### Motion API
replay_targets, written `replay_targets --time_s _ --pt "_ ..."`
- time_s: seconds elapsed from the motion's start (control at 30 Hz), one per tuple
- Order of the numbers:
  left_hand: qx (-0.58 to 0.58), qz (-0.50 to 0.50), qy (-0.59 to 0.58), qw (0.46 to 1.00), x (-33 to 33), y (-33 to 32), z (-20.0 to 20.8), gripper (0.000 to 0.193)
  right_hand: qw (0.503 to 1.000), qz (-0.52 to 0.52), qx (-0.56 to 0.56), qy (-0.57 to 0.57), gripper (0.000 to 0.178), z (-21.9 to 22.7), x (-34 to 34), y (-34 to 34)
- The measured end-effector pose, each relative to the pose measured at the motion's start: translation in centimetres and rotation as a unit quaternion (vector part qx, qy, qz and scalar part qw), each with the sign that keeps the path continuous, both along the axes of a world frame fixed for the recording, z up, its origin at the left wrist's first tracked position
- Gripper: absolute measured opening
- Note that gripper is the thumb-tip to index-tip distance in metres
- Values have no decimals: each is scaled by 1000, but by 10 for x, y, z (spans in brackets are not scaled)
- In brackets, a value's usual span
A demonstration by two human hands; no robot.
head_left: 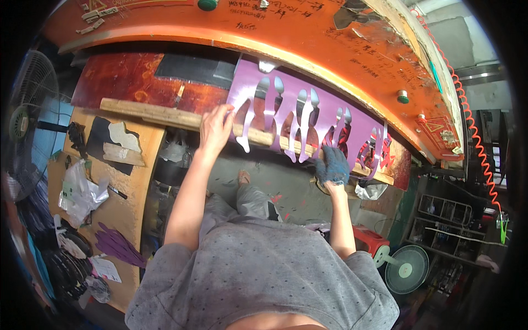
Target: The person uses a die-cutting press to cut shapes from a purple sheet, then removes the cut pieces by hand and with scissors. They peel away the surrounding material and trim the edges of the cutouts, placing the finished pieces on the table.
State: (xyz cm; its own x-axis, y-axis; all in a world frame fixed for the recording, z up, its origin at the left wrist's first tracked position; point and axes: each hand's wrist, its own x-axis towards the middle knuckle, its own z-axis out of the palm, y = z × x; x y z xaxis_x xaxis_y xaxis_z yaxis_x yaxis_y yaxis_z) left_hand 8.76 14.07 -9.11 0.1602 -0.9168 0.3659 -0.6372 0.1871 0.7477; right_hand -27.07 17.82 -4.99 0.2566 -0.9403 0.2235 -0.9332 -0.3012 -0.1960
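A purple sheet (248,82) with several long curved cut-outs lies on a reddish-brown board, its lower strips hanging over a wooden bar (165,115). My left hand (216,131) is bare, fingers bent at the sheet's left edge beside the bar; its thumb is partly hidden. In a dark blue glove, my right hand (334,166) closes over the lower edge of the sheet, right of the middle. Through the cut-outs, dark and red patches of the surface beneath show, along with shiny reflections.
An orange machine beam (264,33) with green buttons spans just above the sheet. At left a wooden table (124,181) carries a plastic bag (82,190), purple scraps (118,245) and a pen. A fan (406,269) and red stool (369,240) stand at right, near a coiled red hose (467,104).
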Motion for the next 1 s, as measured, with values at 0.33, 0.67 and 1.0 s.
replay_targets --time_s 0.33,0.67,1.0 --pt "114 27 -53 992 5 90 5 56 954 -193 61 -222 50 55 67 -28" --pt "84 6 -42 996 7 174 13 50 919 -284 250 -113 94 75 231 -157" --pt "-14 -15 36 999 12 160 31 42 947 -227 221 44 92 71 246 -134"
